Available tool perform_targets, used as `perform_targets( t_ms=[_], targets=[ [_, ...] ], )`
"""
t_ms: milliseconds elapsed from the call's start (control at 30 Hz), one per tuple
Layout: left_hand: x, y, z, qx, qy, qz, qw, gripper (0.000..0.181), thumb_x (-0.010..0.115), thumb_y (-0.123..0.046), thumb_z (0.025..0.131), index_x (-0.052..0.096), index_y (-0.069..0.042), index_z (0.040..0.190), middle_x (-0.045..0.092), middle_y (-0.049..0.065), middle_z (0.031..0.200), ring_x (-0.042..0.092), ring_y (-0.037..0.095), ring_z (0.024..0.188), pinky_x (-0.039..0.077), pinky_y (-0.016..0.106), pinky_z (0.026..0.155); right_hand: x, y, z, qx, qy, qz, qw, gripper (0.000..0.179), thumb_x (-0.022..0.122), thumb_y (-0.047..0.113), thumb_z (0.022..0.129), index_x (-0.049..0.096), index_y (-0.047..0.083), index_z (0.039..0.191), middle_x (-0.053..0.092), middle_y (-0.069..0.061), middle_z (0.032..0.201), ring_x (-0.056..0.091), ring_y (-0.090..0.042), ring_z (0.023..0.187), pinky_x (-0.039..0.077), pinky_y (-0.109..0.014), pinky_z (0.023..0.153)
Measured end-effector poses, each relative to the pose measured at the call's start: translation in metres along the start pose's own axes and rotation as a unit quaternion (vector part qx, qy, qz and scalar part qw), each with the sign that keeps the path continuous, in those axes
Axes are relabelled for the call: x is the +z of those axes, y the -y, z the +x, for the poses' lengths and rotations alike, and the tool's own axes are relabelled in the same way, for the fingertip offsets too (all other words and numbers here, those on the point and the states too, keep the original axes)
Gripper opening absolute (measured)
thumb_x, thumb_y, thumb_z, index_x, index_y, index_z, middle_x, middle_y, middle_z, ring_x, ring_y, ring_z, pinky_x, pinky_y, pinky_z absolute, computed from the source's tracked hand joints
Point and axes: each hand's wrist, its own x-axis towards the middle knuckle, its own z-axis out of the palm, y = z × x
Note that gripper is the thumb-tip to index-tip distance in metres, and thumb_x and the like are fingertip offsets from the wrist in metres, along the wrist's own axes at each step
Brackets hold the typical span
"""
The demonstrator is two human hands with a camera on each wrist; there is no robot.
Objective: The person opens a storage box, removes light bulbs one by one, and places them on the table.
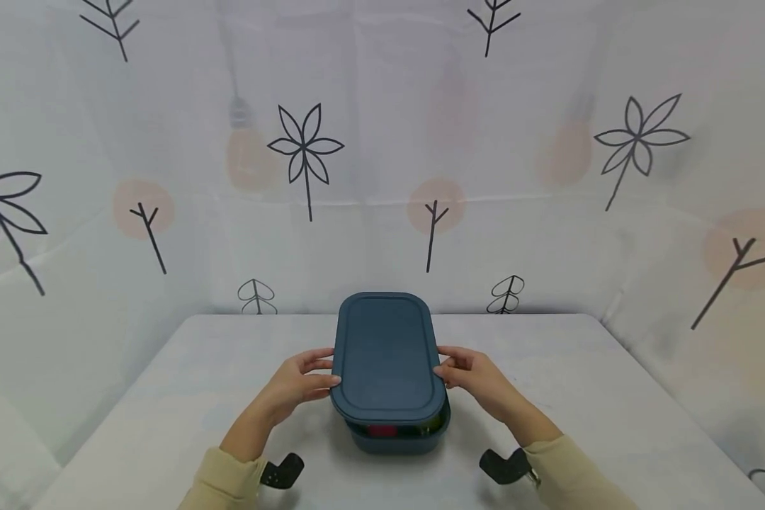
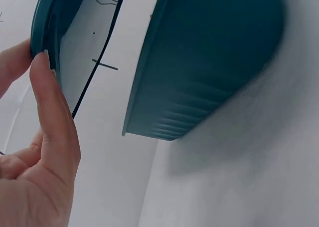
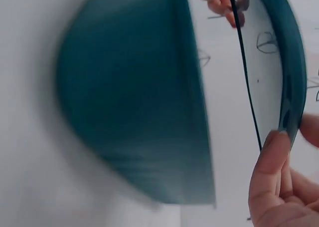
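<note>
A dark blue-teal lid (image 1: 385, 354) is raised over a matching rectangular food container (image 1: 400, 445) in the head view. My left hand (image 1: 293, 386) pinches the lid's left edge between thumb and fingers. On the opposite edge, my right hand (image 1: 474, 379) grips it the same way. Through the gap at the near end show something red (image 1: 382, 431) and something green (image 1: 430, 425) inside the container; the lid hides the rest. Both wrist views show the lid's rim (image 2: 42, 22) apart from the container wall (image 3: 134, 97), which stands on the table.
The white table (image 1: 197, 368) extends around the container on both sides. Behind it hangs a pale cloth (image 1: 370, 241) printed with flowers and twigs. A black device (image 1: 282, 471) sits at the left wrist and another black device (image 1: 505, 466) at the right.
</note>
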Motion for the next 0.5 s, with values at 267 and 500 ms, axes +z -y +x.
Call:
perform_targets(
  t_ms=[267, 500],
  targets=[
    [-0.009, -0.004, -0.003, 0.006, -0.024, 0.001, 0.9997, 0.064, 0.074, -0.009, 0.080, 0.043, -0.002, 0.135, 0.051, 0.020, 0.124, 0.062, 0.023, 0.094, 0.049, 0.042, 0.085, 0.012, 0.013, 0.005, 0.022, -0.026, 0.044, 0.9985, 0.058, 0.063, 0.011, 0.089, 0.037, -0.008, 0.136, 0.054, -0.012, 0.093, 0.059, -0.020, 0.084, 0.050, -0.035, 0.084],
    [-0.021, -0.006, -0.007, 0.005, -0.017, -0.004, 0.9998, 0.065, 0.072, -0.012, 0.082, 0.040, -0.004, 0.138, 0.046, 0.021, 0.131, 0.059, 0.023, 0.102, 0.046, 0.044, 0.089, 0.022, 0.025, 0.007, 0.019, -0.007, 0.068, 0.9975, 0.061, 0.064, 0.002, 0.084, 0.035, -0.009, 0.137, 0.048, -0.009, 0.091, 0.051, -0.020, 0.088, 0.049, -0.027, 0.079]
  ],
)
